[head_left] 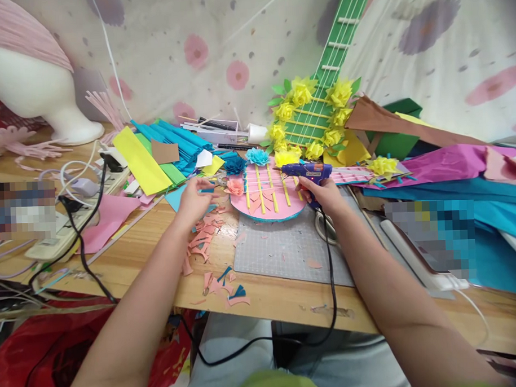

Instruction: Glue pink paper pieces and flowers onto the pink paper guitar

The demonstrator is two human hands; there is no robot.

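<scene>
My right hand (321, 196) grips a dark blue hot glue gun (307, 170), its nozzle pointing left. Under the nozzle lies a pink paper guitar (267, 210) with yellow strips, white strings and a teal edge. Blue, yellow and coral paper flowers sit along its upper and left rim; the coral flower (234, 187) is nearest my left hand (194, 198). That hand hovers left of the guitar, fingers slightly curled and apart from the thumb, with blue showing between them. I make out nothing held there. Coral paper scraps (204, 232) lie below it.
A grey cutting mat (281, 255) lies under the guitar. Behind stands a green paper guitar (341, 38) ringed with yellow flowers. Coloured paper (147, 163), a power strip (60, 228) and a white foam head (29, 83) are left. The glue gun's black cord (331, 281) hangs over the table edge.
</scene>
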